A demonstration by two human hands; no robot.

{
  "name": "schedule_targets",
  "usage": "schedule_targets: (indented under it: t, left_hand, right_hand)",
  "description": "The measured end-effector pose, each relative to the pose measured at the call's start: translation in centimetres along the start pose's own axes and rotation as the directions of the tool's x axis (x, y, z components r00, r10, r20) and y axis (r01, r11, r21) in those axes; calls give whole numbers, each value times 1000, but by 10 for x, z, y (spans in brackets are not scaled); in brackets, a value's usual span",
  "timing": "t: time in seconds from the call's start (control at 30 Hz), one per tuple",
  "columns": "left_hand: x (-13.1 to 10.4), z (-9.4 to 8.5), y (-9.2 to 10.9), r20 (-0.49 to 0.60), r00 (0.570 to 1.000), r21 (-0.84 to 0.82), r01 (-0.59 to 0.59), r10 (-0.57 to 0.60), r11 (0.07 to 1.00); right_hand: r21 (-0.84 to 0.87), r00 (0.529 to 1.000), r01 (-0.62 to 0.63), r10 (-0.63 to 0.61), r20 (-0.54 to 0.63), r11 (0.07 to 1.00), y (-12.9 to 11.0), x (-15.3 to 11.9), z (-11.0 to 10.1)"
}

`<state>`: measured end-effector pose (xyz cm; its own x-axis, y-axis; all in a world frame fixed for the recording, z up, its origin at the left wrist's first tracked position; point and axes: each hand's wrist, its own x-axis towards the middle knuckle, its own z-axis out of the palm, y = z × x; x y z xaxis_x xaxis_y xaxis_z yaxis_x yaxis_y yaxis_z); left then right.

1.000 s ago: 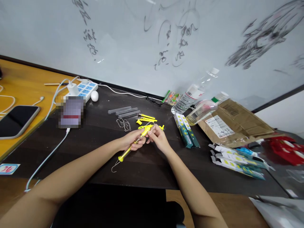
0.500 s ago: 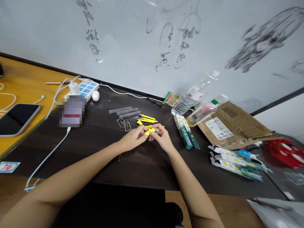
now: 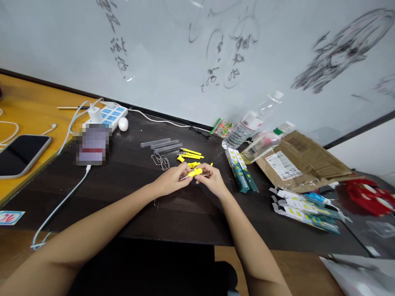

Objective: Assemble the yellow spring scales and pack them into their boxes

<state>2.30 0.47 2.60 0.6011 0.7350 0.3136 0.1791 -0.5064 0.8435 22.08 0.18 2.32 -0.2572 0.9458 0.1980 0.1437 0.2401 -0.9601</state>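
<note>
A small yellow plastic part [image 3: 195, 172] with a thin metal piece along it is held up between both hands above the dark table. My left hand [image 3: 171, 179] pinches its left end, where a metal tip shows. My right hand [image 3: 212, 181] has its fingers closed round the right end, and the fingertips hide some of it. Just beyond the hands lie yellow pieces [image 3: 191, 156], some joined to metal springs or rods. Clear graduated tubes [image 3: 164, 144] lie behind these, to the left. A heap of bent wire hooks [image 3: 160, 162] rests left of the yellow pieces.
Two upright-printed boxes [image 3: 239, 170] lie right of my hands, with opened boxes [image 3: 305, 209] farther right. Bottles [image 3: 243, 129], a snack packet [image 3: 221, 128] and a brown parcel [image 3: 288, 160] stand along the whiteboard. A power strip [image 3: 112, 115], phone [image 3: 24, 154] and cables are at left.
The fingers of my right hand have shifted back to the right, so more of the yellow part shows between the hands. The other things lie as before.
</note>
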Motion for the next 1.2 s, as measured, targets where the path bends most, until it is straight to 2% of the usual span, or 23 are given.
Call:
schedule_targets:
  t: [0.1,0.17,0.3,0.4,0.53,0.63,0.77,0.97,1.2]
  left_hand:
    - [0,2,-4,27,998,-122,55,-52,991]
    - [2,4,-8,66,990,-250,140,-127,958]
    - [7,8,-16,223,939,-522,342,-262,781]
    - [8,9,-14,362,896,-625,439,-258,646]
    - [4,7,-7,468,861,-672,493,-199,553]
    - [1,6,-4,482,861,-705,489,-159,513]
    - [1,7,-5,454,873,-722,478,-179,500]
    - [3,12,-13,447,865,-698,496,-227,516]
    - [3,13,-9,383,879,-716,477,-286,509]
  right_hand:
    - [28,999,34,-33,-11,999,-2,1,-2]
    - [36,997,53,-51,-58,998,-1,3,-7]
    - [141,972,72,-38,-230,987,2,8,-24]
    - [249,954,80,-2,-300,965,4,11,-31]
    - [371,951,67,53,-305,926,7,15,-27]
    - [410,952,49,82,-296,911,8,17,-21]
    - [319,953,57,44,-299,946,9,16,-14]
    - [279,980,0,55,-189,960,11,12,-2]
    - [278,952,68,21,-307,958,0,11,-6]
